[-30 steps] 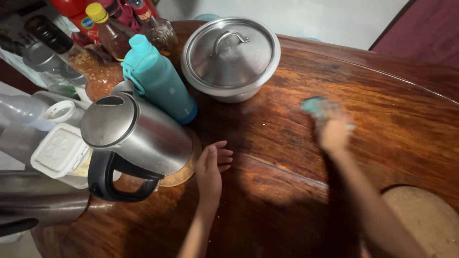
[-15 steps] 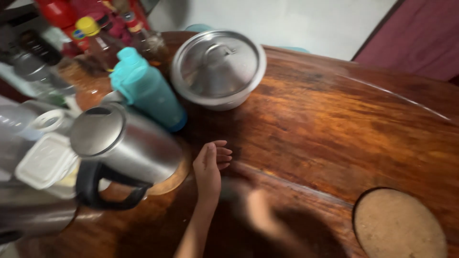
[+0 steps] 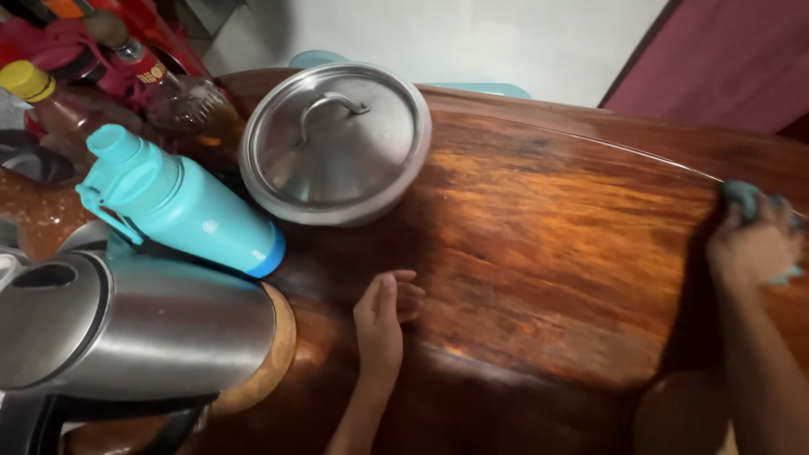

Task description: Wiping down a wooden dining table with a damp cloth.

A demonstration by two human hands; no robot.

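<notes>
Teal cloth (image 3: 746,198) under right hand (image 3: 752,246)

Dark glossy wood table (image 3: 548,244), rounded edge, grain streaks w/ glare near centre. On it: steel pot w/ lid (image 3: 335,143) at back, teal bottle (image 3: 177,206) just left of pot, steel kettle (image 3: 126,329) on round cork mat (image 3: 270,354) at near left. Glass bottles (image 3: 126,93) crowd back-left corner, labels blurred. Left hand (image 3: 383,324) flat on wood beside mat. Right hand (image 3: 754,244) presses teal cloth (image 3: 746,198) onto table at far right, blurred. Second cork mat (image 3: 678,413) near right, partly hidden.
</notes>
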